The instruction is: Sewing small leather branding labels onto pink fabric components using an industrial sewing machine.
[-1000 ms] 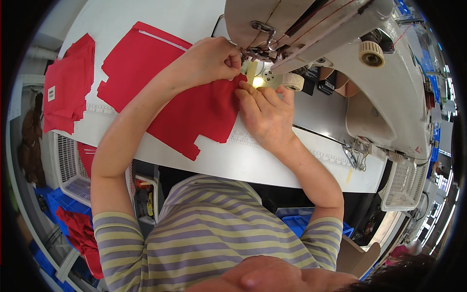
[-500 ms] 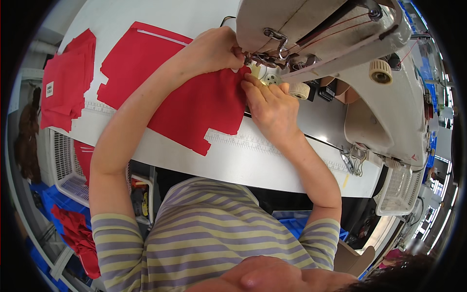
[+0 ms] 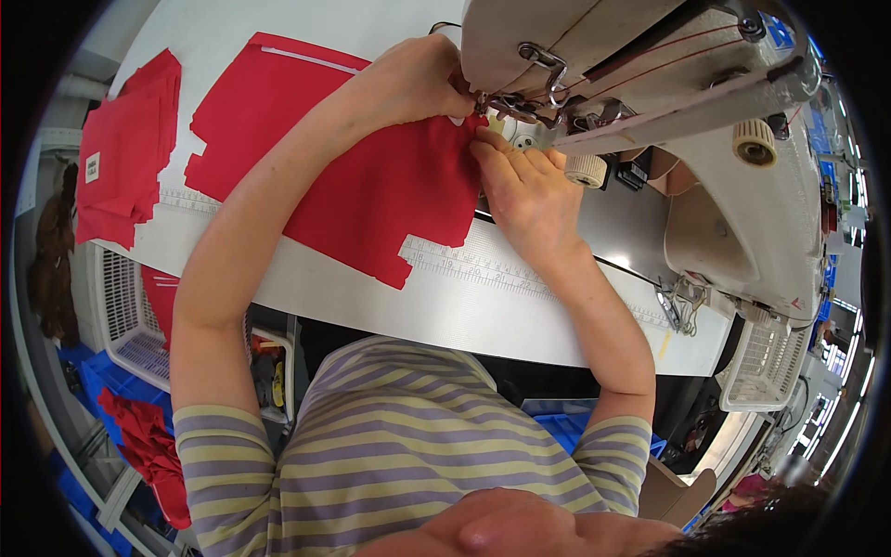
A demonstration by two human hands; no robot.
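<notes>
A red fabric piece (image 3: 380,200) with notched corners lies flat on the white sewing table, its far right edge at the sewing machine's needle area (image 3: 497,104). My left hand (image 3: 422,82) pinches that edge just left of the presser foot, where a small white bit shows under the fingertips. On the right, my right hand (image 3: 531,190) has its fingers closed on the fabric's corner beside the foot. A second red piece (image 3: 269,102), bearing a narrow white strip (image 3: 311,61), lies beyond my left forearm. The exact stitching point is partly hidden.
The sewing machine (image 3: 650,70) fills the upper right. A stack of red fabric (image 3: 121,153) lies at the table's left. Rulers (image 3: 483,269) run along the table. White baskets (image 3: 125,311) hang at the left, and another basket (image 3: 766,362) at the right. Small metal snips (image 3: 676,306) lie near the machine.
The view has shifted slightly, so the machine appears further right. Both hands and the fabric show a little farther up and right, with the hands' grip unchanged.
</notes>
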